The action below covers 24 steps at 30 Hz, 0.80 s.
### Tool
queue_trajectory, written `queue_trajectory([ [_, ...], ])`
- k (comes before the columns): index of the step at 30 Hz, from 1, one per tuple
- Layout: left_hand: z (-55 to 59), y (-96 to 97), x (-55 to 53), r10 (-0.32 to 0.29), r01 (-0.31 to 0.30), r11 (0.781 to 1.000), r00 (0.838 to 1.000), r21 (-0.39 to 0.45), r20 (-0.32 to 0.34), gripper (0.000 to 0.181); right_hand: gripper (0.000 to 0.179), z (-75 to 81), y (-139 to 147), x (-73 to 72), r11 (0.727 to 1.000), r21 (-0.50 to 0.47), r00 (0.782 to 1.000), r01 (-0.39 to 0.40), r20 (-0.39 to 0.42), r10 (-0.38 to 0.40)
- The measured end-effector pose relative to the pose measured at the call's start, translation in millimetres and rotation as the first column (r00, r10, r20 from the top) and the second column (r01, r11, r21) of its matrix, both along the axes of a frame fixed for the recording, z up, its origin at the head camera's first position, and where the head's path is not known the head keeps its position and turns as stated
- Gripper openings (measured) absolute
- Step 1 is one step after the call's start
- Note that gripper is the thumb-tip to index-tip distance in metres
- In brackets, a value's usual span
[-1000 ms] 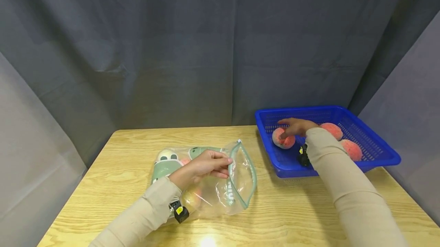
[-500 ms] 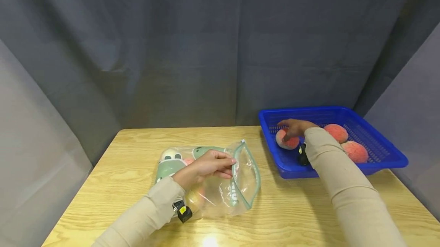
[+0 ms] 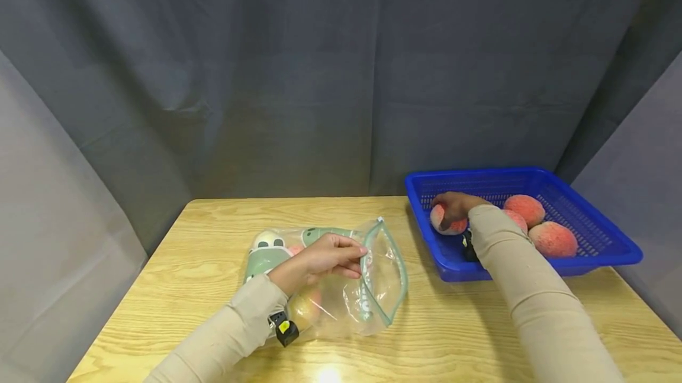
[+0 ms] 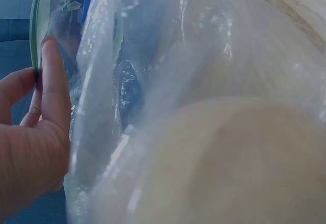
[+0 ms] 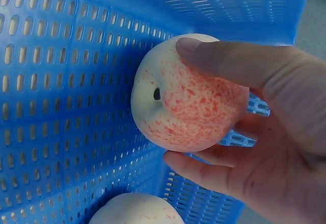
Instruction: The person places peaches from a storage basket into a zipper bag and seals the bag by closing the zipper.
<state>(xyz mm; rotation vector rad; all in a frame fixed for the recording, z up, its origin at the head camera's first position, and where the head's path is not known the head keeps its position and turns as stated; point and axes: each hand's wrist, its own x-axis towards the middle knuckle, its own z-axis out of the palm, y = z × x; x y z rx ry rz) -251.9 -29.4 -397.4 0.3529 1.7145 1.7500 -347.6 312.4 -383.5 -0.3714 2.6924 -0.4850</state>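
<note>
In the head view my left hand (image 3: 324, 256) pinches the green-edged mouth of a clear zip bag (image 3: 346, 306) lying on the table. The bag's mouth gapes to the right; green cartoon prints cover part of it, and round fruit, including a yellowish peach (image 3: 305, 307), shows through the plastic. Inside the blue basket (image 3: 620, 253), my right hand (image 3: 458, 206) grips a red-and-cream peach (image 5: 188, 99) near the left wall. The right wrist view shows the thumb on the peach's upper side and fingers round the far side and below.
More peaches lie in the basket: one at the back (image 3: 524, 209), a larger one in front (image 3: 554, 239), and one partly behind my right sleeve (image 3: 515, 219). The wooden table (image 3: 437, 335) runs between bag and basket. A dark curtain (image 3: 288, 75) hangs behind.
My right fingers have closed round the peach, and another peach has come into sight beside the sleeve. Bag and basket appear slightly farther right in the head view. My left hand keeps its pinch.
</note>
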Motion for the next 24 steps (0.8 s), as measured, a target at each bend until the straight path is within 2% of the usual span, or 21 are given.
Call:
queue_trajectory([
  [5, 1.5, 1.1, 1.1, -0.002, 0.002, 1.0, 1.0, 0.0, 0.002, 0.02, 0.066, 1.7, 1.9, 4.4, 1.0, -0.019, 1.0, 0.0, -0.006, -0.001],
  [10, 2.7, 2.3, 0.6, -0.001, 0.001, 1.0, 1.0, 0.005, 0.004, 0.019, 0.065, 9.3, 5.0, 8.1, 0.997, -0.064, 0.999, 0.034, 0.002, -0.034],
  [15, 3.7, 1.7, -0.6, 0.009, -0.009, 1.0, 1.0, 0.003, 0.003, 0.018, 0.064, 24.6, 6.1, 10.0, 0.993, -0.092, 0.997, 0.069, 0.025, -0.067],
  [20, 4.4, 0.8, -1.5, 0.007, -0.007, 1.0, 1.0, 0.006, 0.001, 0.019, 0.066, 42.4, 4.1, 14.1, 0.991, -0.106, 0.997, 0.081, 0.009, -0.081],
  [24, 4.4, 0.6, -1.9, 0.001, -0.001, 1.0, 1.0, 0.01, -0.005, 0.019, 0.067, 58.7, 2.1, 21.7, 0.994, -0.079, 0.995, 0.073, -0.065, -0.078],
])
